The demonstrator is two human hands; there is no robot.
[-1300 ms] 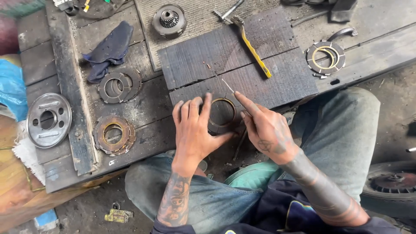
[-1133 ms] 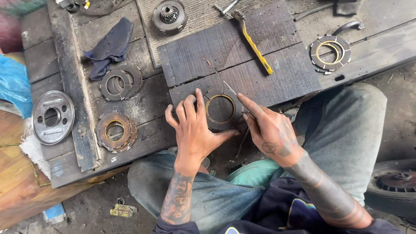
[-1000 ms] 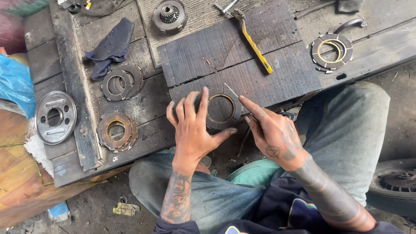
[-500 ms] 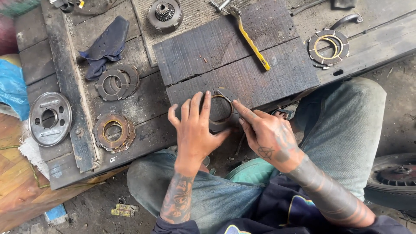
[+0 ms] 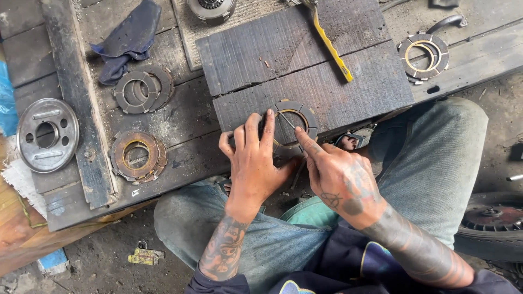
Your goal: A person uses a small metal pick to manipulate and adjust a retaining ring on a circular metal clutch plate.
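Both hands barely shifted: left hand [image 5: 251,158] flat, pinning clutch ring [image 5: 289,122] on dark slab [image 5: 305,71], right hand [image 5: 340,174] pinching thin pick [image 5: 286,118] across it (ring likely stiff, light; grip its rim).

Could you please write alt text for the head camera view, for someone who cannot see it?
A seated person's left hand presses a ring-shaped friction plate onto a dark wooden block, while the right hand works a thin metal tool across it. More plates lie around.
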